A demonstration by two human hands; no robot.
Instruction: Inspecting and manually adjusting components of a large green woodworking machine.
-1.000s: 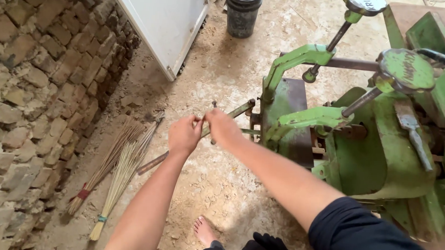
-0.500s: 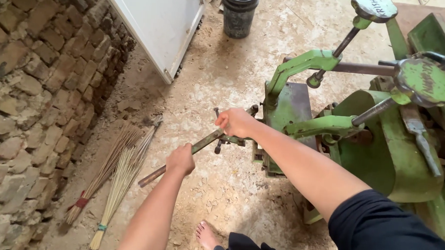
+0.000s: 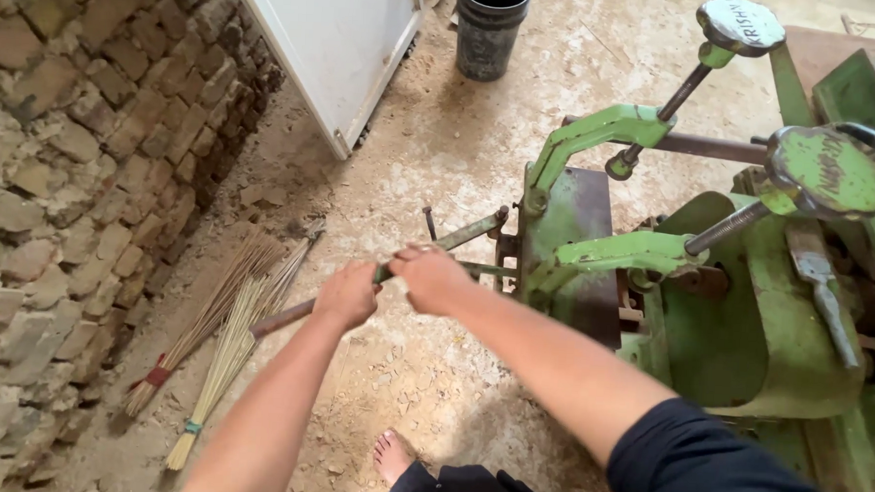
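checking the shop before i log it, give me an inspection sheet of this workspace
surface: bare dusty floor, loose grit and chips all over
job's things: long metal lever sticking out from the green machine, rusty toward its free end
clutter: two straw brooms lying by the wall; black bucket standing farther off
grippers: left hand and right hand both closed around the lever, side by side
cables: nothing seen
surroundings: rough stone wall on one side, white door panel, bare foot on the floor

Rough brick wall [image 3: 58, 141] at left, dusty dirt floor [image 3: 441, 167], white door [image 3: 343, 35].
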